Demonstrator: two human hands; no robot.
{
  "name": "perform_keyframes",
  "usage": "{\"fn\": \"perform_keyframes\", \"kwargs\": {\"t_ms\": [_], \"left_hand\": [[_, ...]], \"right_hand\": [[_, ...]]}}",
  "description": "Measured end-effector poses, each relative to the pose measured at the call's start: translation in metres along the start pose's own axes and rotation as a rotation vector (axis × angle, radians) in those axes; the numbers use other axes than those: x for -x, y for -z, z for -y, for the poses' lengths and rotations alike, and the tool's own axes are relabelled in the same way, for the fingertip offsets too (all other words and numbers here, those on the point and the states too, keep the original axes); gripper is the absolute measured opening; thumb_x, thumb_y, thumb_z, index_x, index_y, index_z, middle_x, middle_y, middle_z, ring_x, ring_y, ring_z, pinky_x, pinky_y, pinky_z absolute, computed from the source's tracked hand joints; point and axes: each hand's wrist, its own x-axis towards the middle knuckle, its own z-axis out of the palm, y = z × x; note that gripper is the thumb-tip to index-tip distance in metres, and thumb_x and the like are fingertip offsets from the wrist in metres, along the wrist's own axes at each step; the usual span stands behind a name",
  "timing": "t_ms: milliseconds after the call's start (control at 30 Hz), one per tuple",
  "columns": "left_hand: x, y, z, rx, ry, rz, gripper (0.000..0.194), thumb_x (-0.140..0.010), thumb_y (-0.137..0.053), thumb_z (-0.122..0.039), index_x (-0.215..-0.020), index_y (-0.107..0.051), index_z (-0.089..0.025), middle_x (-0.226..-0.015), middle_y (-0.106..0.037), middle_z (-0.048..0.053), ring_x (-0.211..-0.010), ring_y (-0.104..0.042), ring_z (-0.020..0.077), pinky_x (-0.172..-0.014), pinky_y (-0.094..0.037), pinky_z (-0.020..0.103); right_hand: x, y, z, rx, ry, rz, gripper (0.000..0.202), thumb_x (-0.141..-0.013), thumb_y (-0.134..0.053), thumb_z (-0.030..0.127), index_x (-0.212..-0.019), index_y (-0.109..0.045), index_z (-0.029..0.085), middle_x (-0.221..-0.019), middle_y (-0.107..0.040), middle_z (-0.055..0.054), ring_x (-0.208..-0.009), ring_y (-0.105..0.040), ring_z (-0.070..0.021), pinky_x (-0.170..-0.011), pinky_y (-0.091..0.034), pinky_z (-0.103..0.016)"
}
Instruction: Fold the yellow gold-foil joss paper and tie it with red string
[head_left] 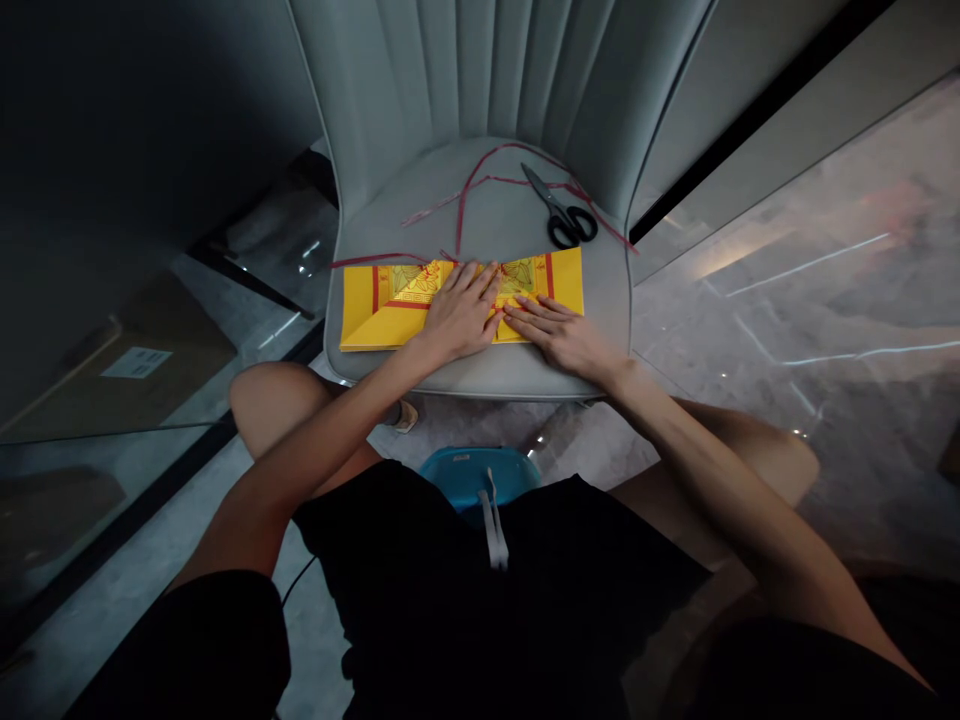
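A folded stack of yellow paper (pixel 367 325) with red borders and printed figures lies across the front of a grey chair seat. My left hand (pixel 463 312) rests flat on the middle of the paper, fingers stretched toward the chair back. Just right of it, my right hand (pixel 559 335) presses on the paper's near right part, its fingers extended to the left. The two hands nearly meet at the centre and cover part of the print. A thin red ribbon (pixel 381 260) runs along the far edge of the paper, and part of it is hidden.
Black-handled scissors (pixel 559 210) lie on the chair seat (pixel 420 215) behind the paper. More red ribbon (pixel 469 190) loops around them. Below, a blue plastic stool (pixel 450 475) shows between my legs. A cardboard box (pixel 127 360) is at the left, beyond glass.
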Motion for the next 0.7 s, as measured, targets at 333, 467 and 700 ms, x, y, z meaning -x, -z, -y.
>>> {"fn": "perform_keyframes", "kwargs": {"t_ms": [333,467,700], "left_hand": [[-0.0003,-0.0011,0.0014,0.003,-0.010,0.014,0.067,-0.106,-0.033,-0.038,-0.163,-0.040,-0.004,-0.173,-0.037,0.018,-0.161,-0.033,0.0363,-0.134,-0.022,0.054],[0.0006,0.0017,-0.0014,-0.005,-0.006,0.031,0.068,-0.105,-0.033,-0.034,-0.165,-0.036,-0.002,-0.174,-0.035,0.019,-0.161,-0.032,0.0373,-0.134,-0.021,0.056],[0.0010,0.0022,-0.0020,-0.006,-0.001,0.032,0.069,-0.106,-0.032,-0.037,-0.165,-0.036,-0.003,-0.175,-0.033,0.018,-0.161,-0.032,0.0378,-0.134,-0.020,0.056]], "right_hand": [[0.0022,-0.0031,0.0045,-0.023,-0.008,-0.002,0.061,-0.112,-0.038,0.041,-0.169,-0.031,0.019,-0.169,-0.038,-0.008,-0.160,-0.033,-0.0284,-0.130,-0.036,-0.056],[0.0030,-0.0062,0.0058,-0.022,-0.008,-0.007,0.067,-0.113,-0.032,0.050,-0.171,-0.024,0.018,-0.171,-0.034,-0.009,-0.162,-0.028,-0.0282,-0.131,-0.034,-0.056],[0.0038,-0.0087,0.0053,-0.014,-0.027,0.002,0.071,-0.112,-0.030,0.056,-0.172,-0.019,0.022,-0.173,-0.034,-0.007,-0.163,-0.027,-0.0276,-0.133,-0.031,-0.055]]}}
